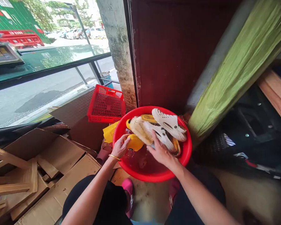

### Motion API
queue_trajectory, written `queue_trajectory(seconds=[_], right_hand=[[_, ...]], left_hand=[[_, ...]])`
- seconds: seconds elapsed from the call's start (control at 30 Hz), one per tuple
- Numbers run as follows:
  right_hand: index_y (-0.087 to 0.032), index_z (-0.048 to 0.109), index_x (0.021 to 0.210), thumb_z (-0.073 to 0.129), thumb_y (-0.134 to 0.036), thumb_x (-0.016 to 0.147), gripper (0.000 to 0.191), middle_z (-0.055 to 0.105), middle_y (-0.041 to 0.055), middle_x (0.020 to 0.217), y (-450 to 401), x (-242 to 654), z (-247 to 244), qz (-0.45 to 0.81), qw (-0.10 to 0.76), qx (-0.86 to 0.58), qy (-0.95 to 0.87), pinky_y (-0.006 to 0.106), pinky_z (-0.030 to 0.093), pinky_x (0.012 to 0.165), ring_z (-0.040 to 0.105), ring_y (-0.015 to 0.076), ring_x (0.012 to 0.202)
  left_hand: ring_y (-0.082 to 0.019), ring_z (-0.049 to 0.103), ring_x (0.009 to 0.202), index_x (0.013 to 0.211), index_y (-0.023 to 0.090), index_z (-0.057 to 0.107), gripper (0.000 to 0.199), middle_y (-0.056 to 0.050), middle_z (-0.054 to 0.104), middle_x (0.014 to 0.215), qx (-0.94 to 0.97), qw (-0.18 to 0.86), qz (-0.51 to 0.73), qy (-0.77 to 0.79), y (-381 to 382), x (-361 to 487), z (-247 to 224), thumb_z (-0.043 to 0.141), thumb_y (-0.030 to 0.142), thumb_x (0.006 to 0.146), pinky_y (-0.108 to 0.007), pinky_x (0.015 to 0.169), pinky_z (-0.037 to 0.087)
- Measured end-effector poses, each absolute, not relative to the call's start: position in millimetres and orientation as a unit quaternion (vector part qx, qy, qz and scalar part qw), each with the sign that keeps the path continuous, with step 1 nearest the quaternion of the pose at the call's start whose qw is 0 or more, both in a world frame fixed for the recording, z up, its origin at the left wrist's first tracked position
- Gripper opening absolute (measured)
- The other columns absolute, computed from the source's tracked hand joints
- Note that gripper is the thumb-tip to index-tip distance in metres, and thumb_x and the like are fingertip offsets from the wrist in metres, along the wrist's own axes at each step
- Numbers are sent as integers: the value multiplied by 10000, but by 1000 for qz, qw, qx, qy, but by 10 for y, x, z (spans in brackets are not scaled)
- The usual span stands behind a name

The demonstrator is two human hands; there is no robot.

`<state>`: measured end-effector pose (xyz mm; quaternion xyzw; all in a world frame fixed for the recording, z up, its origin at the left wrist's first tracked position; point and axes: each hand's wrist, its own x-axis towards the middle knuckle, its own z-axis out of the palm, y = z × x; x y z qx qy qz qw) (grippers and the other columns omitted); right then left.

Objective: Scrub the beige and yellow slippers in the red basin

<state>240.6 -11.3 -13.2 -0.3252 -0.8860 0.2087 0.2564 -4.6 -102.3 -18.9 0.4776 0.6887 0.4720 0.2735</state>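
Note:
A red basin [152, 178] stands on the floor between my knees, with water in its lower part. My left hand [120, 147] grips a smooth, rounded yellow shoe-like thing [134, 142] at the basin's left side; its exact kind is unclear. My right hand [162, 153] reaches in from the right, thumb and index finger apart, its fingertips at the edge of a white shoe [162, 133]. Another white shoe [170, 123] with holes lies on top of the pile. Beside them rests a shoe with a cream, fuzzy lining [140, 129]. Yellow footwear [148, 118] shows beneath.
Behind the basin at left sits a red plastic crate [106, 104]. A cardboard box [63, 153] with wooden pieces [14, 187] fills the left. A dark red panel [178, 56] stands ahead, and a green-wrapped post [231, 72] leans at right. My pink shoes [128, 195] flank the front.

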Motion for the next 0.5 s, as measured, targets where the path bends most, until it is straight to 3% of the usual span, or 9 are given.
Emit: queue_trajectory(seconds=[0.1, 0.23, 0.33, 0.5], right_hand=[[-212, 159, 1655, 511, -270, 962, 780, 510, 163, 1530, -253, 2198, -332, 302, 227, -284, -881, 472, 453, 1123, 524, 297, 1368], [-219, 355, 1606, 450, -243, 995, 618, 634, 165, 1337, -298, 2122, -525, 290, 155, -291, -898, 422, 518, 1009, 653, 292, 1151], [-234, 392, 1591, 450, -243, 1001, 593, 667, 139, 1210, -354, 2140, -617, 276, 108, -278, -914, 366, 545, 911, 682, 259, 1017], [-252, 389, 1593, 450, -205, 991, 607, 681, 120, 1113, -396, 2185, -684, 269, 80, -284, -917, 346, 526, 869, 675, 248, 962]], left_hand=[[-244, 663, 947, 1133, 173, 651, 517, -104, 726, 1061, 464, 313, 476, 679, -1019, -71, -277, 566, 604, 861, -362, 830, 545], [-235, 666, 931, 1203, 166, 612, 586, -103, 718, 1066, 414, 382, 492, 664, -1068, -67, -322, 574, 637, 856, -364, 826, 554], [-261, 667, 1011, 1199, 171, 621, 629, -103, 721, 1091, 430, 410, 487, 640, -1066, 15, -408, 662, 649, 793, -391, 900, 546], [-312, 662, 1028, 1074, 189, 689, 566, -95, 734, 1044, 501, 355, 404, 678, -999, 69, -528, 787, 585, 681, -439, 935, 534]])
